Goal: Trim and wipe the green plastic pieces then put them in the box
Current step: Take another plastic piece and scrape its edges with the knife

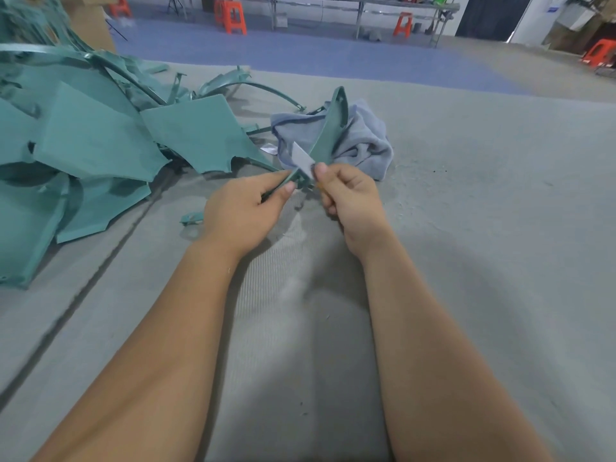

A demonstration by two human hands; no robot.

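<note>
My left hand (243, 211) grips the near end of a long curved green plastic piece (331, 128), which points up and away over the cloth. My right hand (350, 198) pinches a small flat blade (303, 160) and holds its edge against the piece just above my left thumb. A grey-blue cloth (360, 141) lies crumpled on the table behind the piece. A heap of green plastic pieces (93, 145) fills the left side. No box for the pieces is recognisable in view.
The work surface is a grey fabric-covered table (466, 228) with a dark seam (100, 271) running diagonally at the left. A small green offcut (192, 217) lies beside my left wrist. A cardboard carton (93, 25) stands behind the heap. Orange stools and metal benches stand far behind.
</note>
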